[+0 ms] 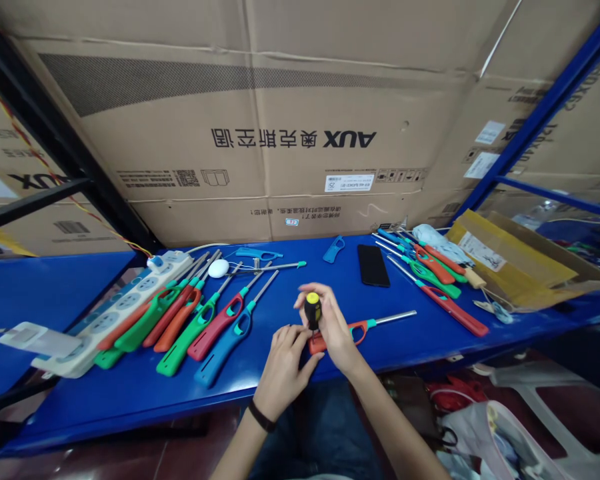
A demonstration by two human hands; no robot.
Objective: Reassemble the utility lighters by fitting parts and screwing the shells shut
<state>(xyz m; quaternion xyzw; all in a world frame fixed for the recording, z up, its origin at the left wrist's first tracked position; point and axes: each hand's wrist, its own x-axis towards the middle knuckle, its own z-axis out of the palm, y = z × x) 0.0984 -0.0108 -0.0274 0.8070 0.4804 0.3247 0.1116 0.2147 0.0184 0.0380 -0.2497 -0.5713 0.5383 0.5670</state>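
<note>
My right hand [333, 323] is closed around a short screwdriver [313, 310] with a black and yellow handle, held upright with its tip down on the handle end of an orange long-nosed lighter [365, 325]. This lighter lies flat on the blue table [130, 393], its metal tube pointing right. My left hand [283, 367], a black band on its wrist, pinches the lighter's handle end just left of the screwdriver tip.
Several lighters [195, 320] in green, red, orange and blue lie in a row at the left, beside a white power strip [115, 310]. More lighters [430, 273], a black phone [373, 265] and an open cardboard box [520, 263] sit at the right. Large cartons stand behind.
</note>
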